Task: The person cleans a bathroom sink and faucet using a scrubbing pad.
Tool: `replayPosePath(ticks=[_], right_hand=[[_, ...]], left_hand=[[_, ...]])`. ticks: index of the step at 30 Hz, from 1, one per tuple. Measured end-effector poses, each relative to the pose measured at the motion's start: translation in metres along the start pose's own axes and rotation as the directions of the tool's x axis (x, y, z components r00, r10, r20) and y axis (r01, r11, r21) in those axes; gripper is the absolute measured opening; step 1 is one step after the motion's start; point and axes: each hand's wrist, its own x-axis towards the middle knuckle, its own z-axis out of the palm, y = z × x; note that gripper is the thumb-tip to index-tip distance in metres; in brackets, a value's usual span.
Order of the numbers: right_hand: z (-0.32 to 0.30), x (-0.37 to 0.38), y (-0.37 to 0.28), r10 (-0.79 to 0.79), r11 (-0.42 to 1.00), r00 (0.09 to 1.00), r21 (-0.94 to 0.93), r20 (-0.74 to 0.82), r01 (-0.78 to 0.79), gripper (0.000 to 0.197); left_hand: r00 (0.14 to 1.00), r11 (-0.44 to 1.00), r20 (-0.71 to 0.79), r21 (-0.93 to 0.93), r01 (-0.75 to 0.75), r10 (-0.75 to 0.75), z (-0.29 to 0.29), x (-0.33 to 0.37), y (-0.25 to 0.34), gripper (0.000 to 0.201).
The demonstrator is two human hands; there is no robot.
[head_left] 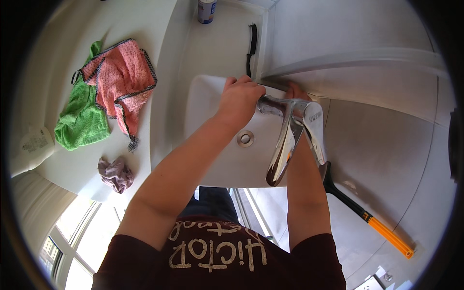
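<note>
My left hand (240, 99) is over the far part of the white washbasin (203, 159), its fingers curled down and closed. Its knuckles are beside the end of the chrome faucet (285, 140); whatever lies under the fingers is hidden. Behind the faucet is my right hand (297, 91), mostly covered by the chrome body. Its visible fingers look stretched out along the basin's far right rim. The faucet's spout points toward me above the basin, and a metal drain (245, 138) shows between my forearms.
On the left counter lie a pink cloth (123, 72), a green cloth (82, 121) and a crumpled greyish cloth (115, 174). A black brush (252, 41) and a can (207, 11) are beyond the basin. An orange-and-black handled tool (367, 217) leans at the right.
</note>
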Motion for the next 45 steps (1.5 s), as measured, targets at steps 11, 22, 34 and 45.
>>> replayPosePath(ticks=[11, 22, 34, 45], right_hand=[[-0.009, 0.006, 0.011, -0.022, 0.994, 0.991, 0.112, 0.130, 0.007, 0.026], [0.006, 0.003, 0.010, -0.012, 0.995, 0.998, 0.097, 0.062, 0.006, 0.020], [0.008, 0.003, 0.005, -0.016, 0.994, 0.995, 0.114, 0.100, 0.004, 0.020], [0.012, 0.002, 0.011, -0.033, 0.997, 0.999, 0.071, 0.021, 0.031, 0.019]], left_hand=[[0.902, 1.000, 0.431, 0.022, -0.016, 0.005, -0.009, 0.051, -0.006, 0.027], [0.772, 0.982, 0.613, 0.173, 0.072, -0.165, -0.005, 0.085, -0.004, 0.029], [0.758, 0.968, 0.641, 0.245, -0.054, -0.120, -0.002, 0.082, -0.001, 0.019], [0.750, 0.969, 0.654, 0.235, -0.079, -0.098, -0.004, 0.084, 0.000, 0.020]])
